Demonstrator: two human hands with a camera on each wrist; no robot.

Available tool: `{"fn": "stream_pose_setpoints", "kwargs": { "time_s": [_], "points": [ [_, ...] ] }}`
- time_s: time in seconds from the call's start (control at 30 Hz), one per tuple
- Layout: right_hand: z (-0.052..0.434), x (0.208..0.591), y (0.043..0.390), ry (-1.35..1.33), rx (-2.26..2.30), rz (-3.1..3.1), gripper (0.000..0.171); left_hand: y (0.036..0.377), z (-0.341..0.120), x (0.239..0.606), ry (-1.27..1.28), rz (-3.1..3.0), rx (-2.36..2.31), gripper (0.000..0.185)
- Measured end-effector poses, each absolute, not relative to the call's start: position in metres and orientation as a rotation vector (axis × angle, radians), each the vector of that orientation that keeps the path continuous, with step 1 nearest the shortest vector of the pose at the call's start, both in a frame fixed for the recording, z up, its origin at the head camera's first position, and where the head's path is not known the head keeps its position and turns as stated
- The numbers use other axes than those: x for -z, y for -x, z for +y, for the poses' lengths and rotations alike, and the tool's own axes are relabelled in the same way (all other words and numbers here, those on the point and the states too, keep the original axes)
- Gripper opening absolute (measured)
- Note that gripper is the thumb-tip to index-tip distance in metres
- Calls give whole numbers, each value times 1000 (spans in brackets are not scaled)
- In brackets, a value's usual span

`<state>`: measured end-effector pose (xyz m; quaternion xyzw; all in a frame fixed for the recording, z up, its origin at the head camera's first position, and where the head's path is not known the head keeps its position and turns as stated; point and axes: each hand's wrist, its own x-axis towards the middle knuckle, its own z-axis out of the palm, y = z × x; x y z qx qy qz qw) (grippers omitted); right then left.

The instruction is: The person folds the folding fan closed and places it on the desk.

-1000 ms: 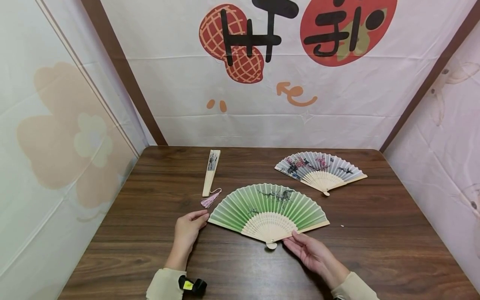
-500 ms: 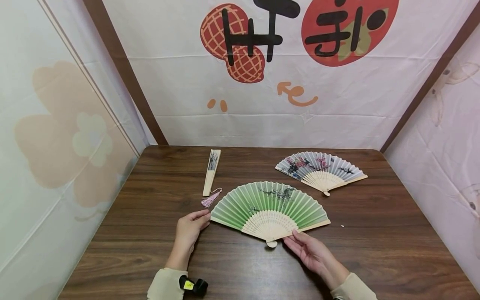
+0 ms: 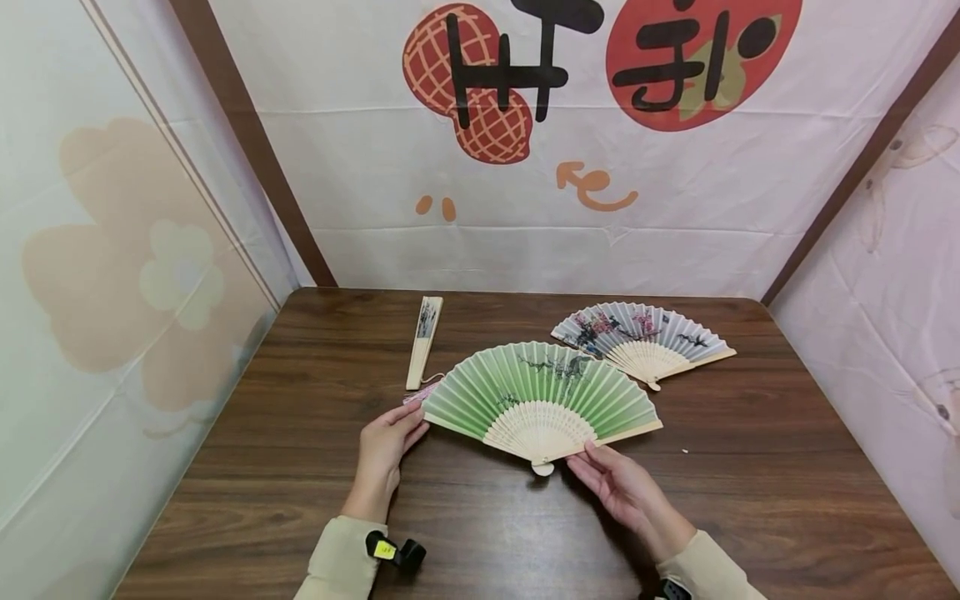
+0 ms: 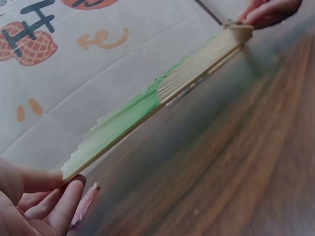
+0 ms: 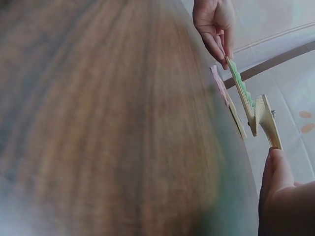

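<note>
Spread wide between the two hands: a green fan [image 3: 542,398], lifted clear of the tabletop [image 3: 300,433], as the shadow beneath it in the head view suggests. Left hand [image 3: 384,446] at the fan's left tip, thumb and fingers pinching the outer guard stick. Right hand [image 3: 622,487] at the opposite lower edge, just beside the pivot, fingers lightly curled onto the right guard stick.

From the left wrist view, only an edge-on look: green fan [image 4: 147,105] reduced to a thin slanted line, left fingertips [image 4: 59,196] closing on its near corner, right hand [image 4: 268,11] small at the far end by the pale ribs. A pink tassel [image 4: 84,206] just below the left fingers there, nearly hidden behind the fan in the head view.

From the right wrist view, again edge-on: folds as a zigzag, right hand [image 5: 285,196] dark and close, grip itself not plainly shown.

Seen only from the head: beyond the left hand, a closed fan [image 3: 423,342]; beyond the right, a grey painted fan [image 3: 641,337], open and flat.
</note>
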<state>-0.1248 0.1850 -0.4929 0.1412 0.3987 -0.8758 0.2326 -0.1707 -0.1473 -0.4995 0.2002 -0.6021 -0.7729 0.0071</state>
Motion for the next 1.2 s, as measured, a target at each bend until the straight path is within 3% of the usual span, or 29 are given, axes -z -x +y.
{"fn": "stream_pose_setpoints", "kwargs": {
  "time_s": [0.57, 0.83, 1.03, 1.2],
  "points": [
    [179, 487, 154, -339, 2457, 1245, 24, 217, -127, 491, -659, -1486, 2559, 40],
    [181, 485, 167, -313, 2442, 1294, 26, 226, -117, 491, -678, -1340, 2629, 23],
    [183, 482, 177, -278, 2444, 1321, 24, 232, -108, 491, -653, -1318, 2664, 36],
    [181, 482, 184, -273, 2446, 1348, 23, 237, -102, 490, -640, -1299, 2651, 12]
  ]
}}
